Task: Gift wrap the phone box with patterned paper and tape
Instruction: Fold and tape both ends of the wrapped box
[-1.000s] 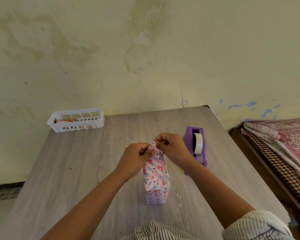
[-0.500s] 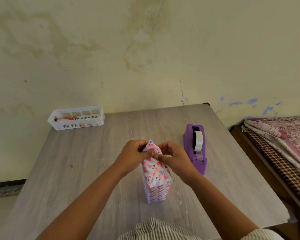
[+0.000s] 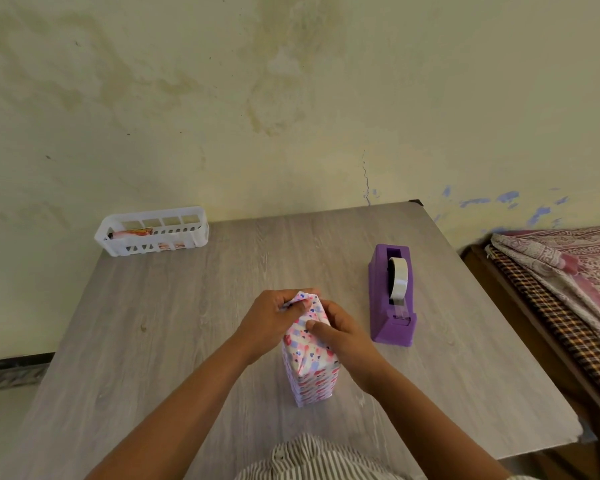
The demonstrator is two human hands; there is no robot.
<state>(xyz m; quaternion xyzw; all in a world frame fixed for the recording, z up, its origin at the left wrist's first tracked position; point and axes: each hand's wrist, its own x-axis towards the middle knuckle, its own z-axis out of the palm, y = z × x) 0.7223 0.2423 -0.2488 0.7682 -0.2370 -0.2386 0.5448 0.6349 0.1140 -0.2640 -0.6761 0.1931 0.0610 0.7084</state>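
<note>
While both hands work at its top end, these lines follow the single head view.

Box: the tall rectangular phone box wrapped in white paper patterned with pink and blue hearts [image 3: 311, 372] stands on end on the grey wood-grain table [image 3: 173, 327], directly between the two forearms; its long axis is upright and its narrow face turns toward the person.

Top flap: the loose paper at the upper end is folded over, its peak leaning away from the person, toward the wall.

Left hand: the left hand [image 3: 270, 318] has its fingers curled round the flap from the left side and pinches the paper.

Right hand: the right hand [image 3: 340, 332] grips the top right edge, thumb pressed onto the near face of the paper.

Right of the right hand: a purple plastic tape dispenser with a roll of clear tape [image 3: 392, 296] stands near, apart from the box, its cutter end toward the person.

Far left, beyond the left hand: a white slotted plastic basket [image 3: 153, 230] sits at the table's back edge by the stained wall, well apart.

Far right: folded pink and checked cloths [image 3: 561, 271] lie beside the table.

Hidden: the hands cover the box's top corners, so the folds under the fingers cannot be made out; the basket's contents are too small to tell; the striped shirt [image 3: 312, 459] is cut off at the bottom edge.
</note>
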